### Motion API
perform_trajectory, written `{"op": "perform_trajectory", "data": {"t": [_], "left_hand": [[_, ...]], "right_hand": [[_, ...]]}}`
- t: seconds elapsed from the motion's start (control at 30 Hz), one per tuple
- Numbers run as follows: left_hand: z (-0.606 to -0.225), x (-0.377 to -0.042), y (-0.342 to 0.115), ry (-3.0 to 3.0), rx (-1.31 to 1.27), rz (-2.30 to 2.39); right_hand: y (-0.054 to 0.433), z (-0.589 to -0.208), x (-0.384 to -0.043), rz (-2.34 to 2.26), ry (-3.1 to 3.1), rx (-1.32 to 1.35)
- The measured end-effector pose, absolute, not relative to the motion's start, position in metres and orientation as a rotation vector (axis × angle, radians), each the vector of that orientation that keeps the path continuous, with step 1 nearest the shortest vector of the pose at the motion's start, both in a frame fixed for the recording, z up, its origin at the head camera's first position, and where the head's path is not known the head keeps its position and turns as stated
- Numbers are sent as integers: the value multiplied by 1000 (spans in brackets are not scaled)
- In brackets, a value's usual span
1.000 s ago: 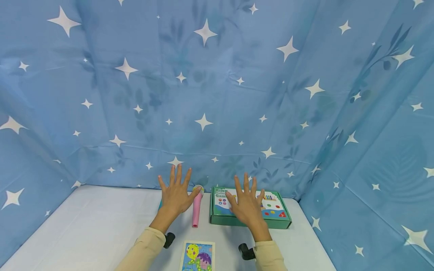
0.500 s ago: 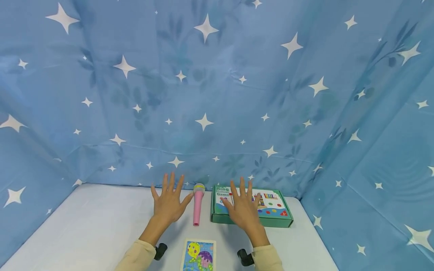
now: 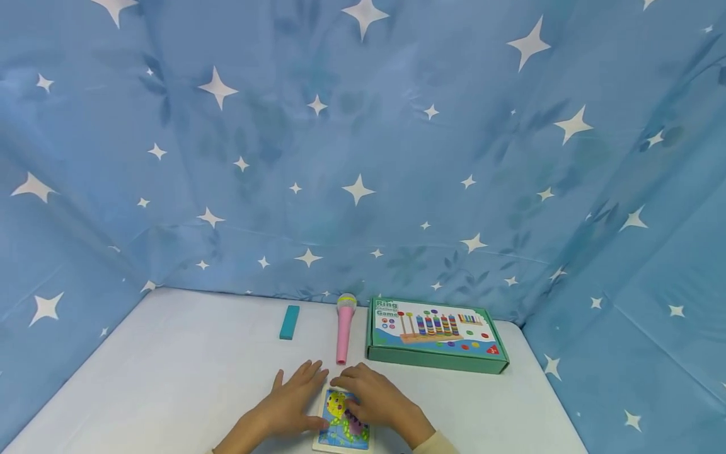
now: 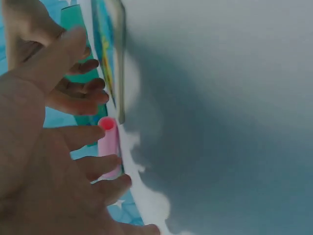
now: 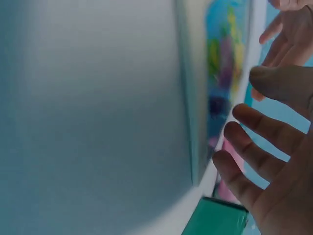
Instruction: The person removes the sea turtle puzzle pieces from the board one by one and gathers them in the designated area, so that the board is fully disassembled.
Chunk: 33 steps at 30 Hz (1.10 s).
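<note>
A picture puzzle board (image 3: 342, 437) with a pale wooden frame and a yellow, purple and green cartoon lies near the front of the table. My left hand (image 3: 287, 403) is at its left side, fingers extended forward and thumb over the board's left part. From the right, my right hand (image 3: 377, 398) reaches over the top right of the board, its fingers gently bent and covering part of the picture. In the right wrist view, the right fingers (image 5: 253, 147) are spread beside the board with nothing pinched between them. The left wrist view shows the left fingers (image 4: 100, 166) apart and holding nothing.
Behind the hands lies a pink toy microphone (image 3: 343, 334). A green ring game box (image 3: 439, 359) is at the back right, and a teal block (image 3: 289, 322) at the back left. A blue star-patterned curtain (image 3: 272, 221) surrounds the white table (image 3: 187, 372).
Both hands have come back toward the body and down, from outstretched over the table to the puzzle board. The teal block now shows fully, and the head view has shifted.
</note>
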<state>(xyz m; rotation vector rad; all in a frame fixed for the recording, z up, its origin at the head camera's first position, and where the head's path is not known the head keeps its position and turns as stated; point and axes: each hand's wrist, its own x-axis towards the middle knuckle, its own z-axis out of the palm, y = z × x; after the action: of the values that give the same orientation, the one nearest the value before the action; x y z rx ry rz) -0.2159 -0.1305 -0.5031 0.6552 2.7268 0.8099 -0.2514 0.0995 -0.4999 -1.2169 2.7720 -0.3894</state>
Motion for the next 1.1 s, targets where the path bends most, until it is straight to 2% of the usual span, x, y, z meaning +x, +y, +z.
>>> {"op": "perform_trajectory", "data": {"t": [0.27,1.1], "left_hand": [[-513,-211,-132,2713,700,659],[-527,-211,-132,2812,719,647]], "right_hand": [[94,-502,-252,-245,2690,-1240],[66,-487,-267,299,2571,-1467]]}}
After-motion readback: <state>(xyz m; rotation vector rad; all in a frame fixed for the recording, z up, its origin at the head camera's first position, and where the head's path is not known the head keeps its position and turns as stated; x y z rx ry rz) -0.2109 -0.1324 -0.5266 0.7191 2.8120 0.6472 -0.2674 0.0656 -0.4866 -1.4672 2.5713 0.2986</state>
